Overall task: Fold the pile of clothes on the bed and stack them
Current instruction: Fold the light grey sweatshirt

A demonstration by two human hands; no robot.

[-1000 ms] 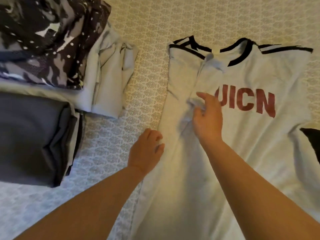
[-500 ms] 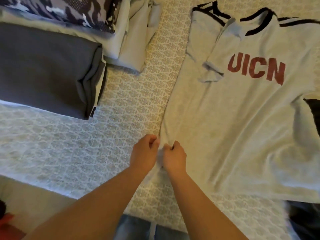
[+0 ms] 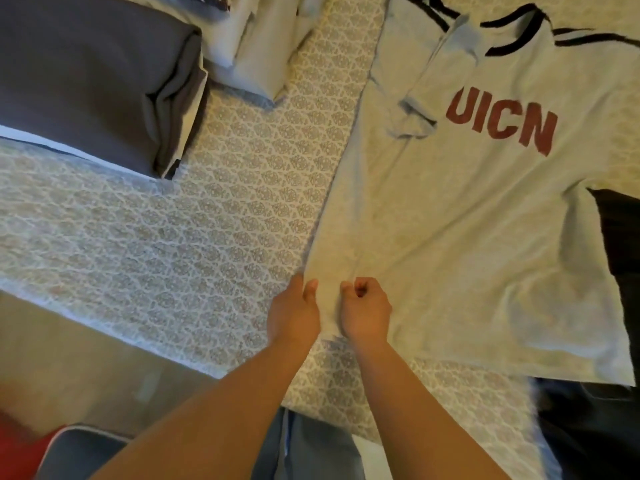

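Grey jersey, printed UICN in dark red, makes up the T-shirt (image 3: 467, 237), which is spread face up across the right half of the bed (image 3: 173, 216). Its long axis is laid from the hem at about 6 o'clock to the black-trimmed collar at about 1 o'clock, so the neck is pointed away from the person. One sleeve is already turned in over the chest beside the lettering. The hem's near corner is pinched by the left hand (image 3: 294, 313) between thumb and fingers, and the cloth just beside it is gripped in the curled fingers of the right hand (image 3: 365, 311).

For the fold to come out square, the hem should probably be drawn taut first, and the side panel then carried over in line with the turned sleeve (a slack edge would likely leave a slanted crease).

At 10 o'clock a folded dark grey garment (image 3: 93, 74) is set on the bed, with pale folded clothes (image 3: 263, 46) just beyond it at 12 o'clock. Dark fabric (image 3: 620, 230) is seen under the shirt's edge at 3 o'clock.
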